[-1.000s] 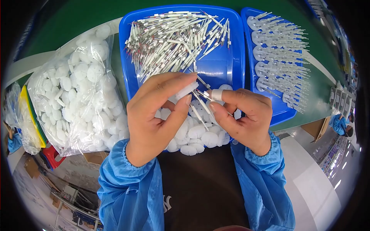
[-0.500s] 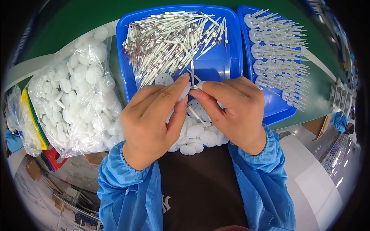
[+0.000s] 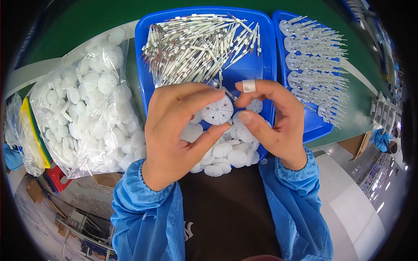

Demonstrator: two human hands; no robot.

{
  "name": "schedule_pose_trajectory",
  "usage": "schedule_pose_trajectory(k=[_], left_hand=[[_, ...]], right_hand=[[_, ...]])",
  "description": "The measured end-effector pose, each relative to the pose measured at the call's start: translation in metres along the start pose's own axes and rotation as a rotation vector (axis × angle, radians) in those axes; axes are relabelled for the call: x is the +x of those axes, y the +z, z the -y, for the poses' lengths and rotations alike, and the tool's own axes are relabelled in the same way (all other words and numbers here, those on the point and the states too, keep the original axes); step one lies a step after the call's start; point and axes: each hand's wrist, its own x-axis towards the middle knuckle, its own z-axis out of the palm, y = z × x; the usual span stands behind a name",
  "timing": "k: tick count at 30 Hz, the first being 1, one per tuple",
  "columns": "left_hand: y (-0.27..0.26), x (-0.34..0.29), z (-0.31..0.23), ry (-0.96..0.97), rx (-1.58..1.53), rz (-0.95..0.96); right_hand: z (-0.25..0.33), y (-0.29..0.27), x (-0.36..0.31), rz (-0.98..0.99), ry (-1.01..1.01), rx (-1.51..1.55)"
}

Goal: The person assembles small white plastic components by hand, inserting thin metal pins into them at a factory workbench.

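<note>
A round white plastic disc (image 3: 217, 112) with small holes and radial lines is held at its edges between the thumb and forefinger of my left hand (image 3: 170, 128). My right hand (image 3: 278, 119) is just to the right, its thumb and forefinger apart with nothing between them. A white band of tape (image 3: 248, 86) wraps the right forefinger. Beyond the fingers, thin white sticks (image 3: 187, 48) with dark and reddish ends lie heaped in a blue tray (image 3: 250, 71). Below my hands is a pile of similar white discs (image 3: 222, 151).
On the left stands a clear plastic bag (image 3: 87, 108) full of white discs. A second blue tray (image 3: 314, 126) at the right holds rows of discs with sticks in them. A red handled object (image 3: 56, 178) and yellow packaging (image 3: 37, 135) are at the far left.
My hands have moved apart from a close pinch. The disc in my left hand has turned so its holed face shows, and the right fingers have opened.
</note>
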Motion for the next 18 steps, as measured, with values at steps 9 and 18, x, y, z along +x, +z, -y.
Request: schedule_pose_trajectory(k=[9,18], left_hand=[[0.01,-0.0015,0.0003,0.206,0.099,-0.057],[0.0061,-0.0057,0.0002,0.199,0.072,0.012]], right_hand=[[0.0059,0.0059,-0.0011,0.112,0.055,0.051],[0.0049,0.0011,-0.0044,0.158,0.072,0.173]])
